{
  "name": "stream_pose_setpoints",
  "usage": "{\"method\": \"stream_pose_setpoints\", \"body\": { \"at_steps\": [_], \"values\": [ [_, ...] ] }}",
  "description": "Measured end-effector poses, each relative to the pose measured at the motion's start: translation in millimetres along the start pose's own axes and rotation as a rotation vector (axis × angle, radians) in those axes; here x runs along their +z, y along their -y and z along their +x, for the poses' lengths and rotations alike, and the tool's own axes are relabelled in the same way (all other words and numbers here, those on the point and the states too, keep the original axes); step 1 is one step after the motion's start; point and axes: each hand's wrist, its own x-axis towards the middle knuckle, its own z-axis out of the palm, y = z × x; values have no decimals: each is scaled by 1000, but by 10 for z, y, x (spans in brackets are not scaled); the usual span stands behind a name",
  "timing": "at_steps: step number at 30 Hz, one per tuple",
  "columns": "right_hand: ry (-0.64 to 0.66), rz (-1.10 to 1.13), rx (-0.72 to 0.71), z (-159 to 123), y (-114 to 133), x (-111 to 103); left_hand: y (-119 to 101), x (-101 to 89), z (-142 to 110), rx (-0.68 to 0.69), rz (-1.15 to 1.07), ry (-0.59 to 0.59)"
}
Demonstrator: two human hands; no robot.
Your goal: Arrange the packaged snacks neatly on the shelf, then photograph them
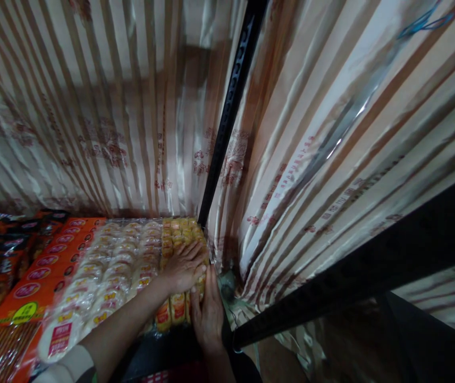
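My left hand (185,266) lies flat, fingers spread, on top of the rows of small yellow wrapped snacks (177,307). Against the right side of these snacks, my right hand (209,316) is held upright with its fingers straight and the thumb apart. Neither hand is gripping anything. To the left of the yellow snacks stand rows of white round crackers (111,279) in clear wrappers, and my left forearm crosses over them.
Orange snack packs (44,266) line up left of the crackers, with dark orange bags (8,239) further left. A black slotted post (231,101) rises behind the corner. Black metal bar (351,266) slants across the right. Striped printed curtains (132,133) hang behind.
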Motion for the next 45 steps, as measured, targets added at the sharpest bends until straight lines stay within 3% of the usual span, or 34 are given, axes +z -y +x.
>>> {"method": "stream_pose_setpoints", "body": {
  "at_steps": [9,17,23,28,31,37,45],
  "values": [
    [2,-9,-75,9,-71,63,5,103,-21,-29,-3,23],
    [42,-12,-42,17,-50,43,61,135,-225,-135,65,-156],
    [27,-15,-48,11,-24,44,95,225,-291,-180,43,-94],
    [3,-18,-58,8,-8,35,128,151,-256,-185,16,-120],
    [-3,-22,-62,12,-14,33,202,88,-209,-269,24,-167],
    [5,-13,-49,16,-12,30,287,92,-179,-301,27,-76],
    [5,-24,-38,14,-30,52,362,74,-91,-329,26,-123]
  ]
}}
